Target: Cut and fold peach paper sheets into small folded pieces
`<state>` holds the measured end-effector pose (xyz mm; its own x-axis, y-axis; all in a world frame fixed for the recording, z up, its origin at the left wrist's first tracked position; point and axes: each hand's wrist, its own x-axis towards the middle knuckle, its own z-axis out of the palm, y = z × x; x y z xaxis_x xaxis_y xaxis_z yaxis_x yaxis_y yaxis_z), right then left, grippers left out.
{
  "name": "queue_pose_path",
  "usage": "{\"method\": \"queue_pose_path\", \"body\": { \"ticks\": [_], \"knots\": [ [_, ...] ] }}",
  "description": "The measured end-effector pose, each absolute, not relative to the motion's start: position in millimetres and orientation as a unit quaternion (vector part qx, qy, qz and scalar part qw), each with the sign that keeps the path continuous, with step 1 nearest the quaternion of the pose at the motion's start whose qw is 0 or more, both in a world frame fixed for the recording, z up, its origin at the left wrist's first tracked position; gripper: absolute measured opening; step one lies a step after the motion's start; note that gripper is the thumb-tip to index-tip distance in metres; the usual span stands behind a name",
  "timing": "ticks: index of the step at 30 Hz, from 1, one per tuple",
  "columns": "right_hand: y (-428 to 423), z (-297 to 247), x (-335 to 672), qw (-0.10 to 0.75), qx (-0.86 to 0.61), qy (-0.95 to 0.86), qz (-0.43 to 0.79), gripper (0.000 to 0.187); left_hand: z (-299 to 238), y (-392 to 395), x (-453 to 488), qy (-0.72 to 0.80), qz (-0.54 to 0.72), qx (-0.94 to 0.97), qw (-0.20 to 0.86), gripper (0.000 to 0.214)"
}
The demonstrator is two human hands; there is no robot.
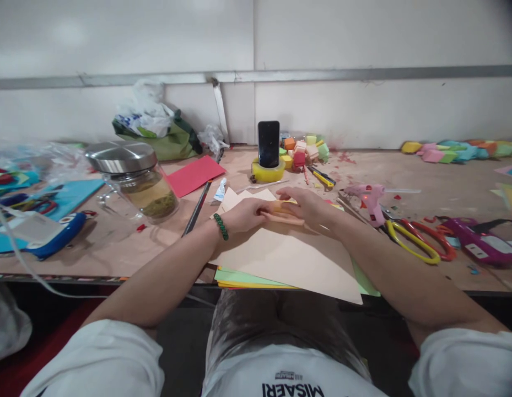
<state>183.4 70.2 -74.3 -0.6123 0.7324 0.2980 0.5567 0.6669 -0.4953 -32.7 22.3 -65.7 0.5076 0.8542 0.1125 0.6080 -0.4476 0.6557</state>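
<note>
Both of my hands meet over a stack of coloured paper at the table's front edge. A peach sheet (289,253) lies on top, with green paper (251,277) showing beneath it. My left hand (247,214), wearing green beads at the wrist, closes its fingers on the left end of a small folded peach paper (284,220). From the right, my right hand (309,207) bends its fingers over the same folded paper. The fingers partly hide that piece, so its full shape does not show.
A phone (268,144) stands in a yellow tape roll (268,173) beyond my hands. Left are a glass tea jar (150,193) and red paper (195,175). Right lie a pink glue gun (369,201), scissors (413,242), a cutter (322,176) and a purple tool (483,240).
</note>
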Motion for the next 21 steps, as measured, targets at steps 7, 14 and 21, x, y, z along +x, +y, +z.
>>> {"method": "queue_pose_path", "body": {
  "ticks": [7,14,21],
  "knots": [
    [55.9,-53.3,185.0,0.338,-0.374,-0.858,0.103,0.026,-74.0,27.3,-31.6,0.457,0.231,0.795,0.325,0.027],
    [40.4,-50.5,177.3,0.158,-0.260,-0.953,-0.004,0.024,-75.7,21.8,-20.8,0.509,0.233,0.808,0.184,0.030],
    [33.7,-44.6,170.3,-0.020,-0.269,-0.963,-0.015,0.023,-68.6,18.3,-25.9,0.421,0.156,0.884,0.127,0.018]
  ]
}}
